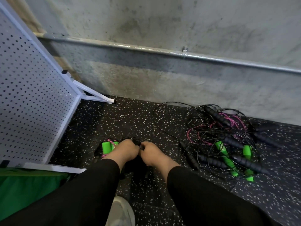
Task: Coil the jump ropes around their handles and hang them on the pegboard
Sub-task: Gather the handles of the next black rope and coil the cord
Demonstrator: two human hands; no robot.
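Note:
My left hand [126,150] and my right hand [151,153] are low over the speckled floor, side by side, fingers curled around a black jump rope bundle [136,142] that they mostly hide. Just left of my left hand lies a coiled rope with green handles [108,146] and a pink cord. A tangled pile of jump ropes [228,141] lies on the floor at the right, with black foam handles, green handles and pink and black cords. The white pegboard [29,95] stands at the left on a white frame.
A grey concrete wall [162,30] with a metal pipe [211,58] runs along the back. A green cloth [24,190] lies at the lower left, under the pegboard's foot. My pale shoe [121,211] shows between my sleeves.

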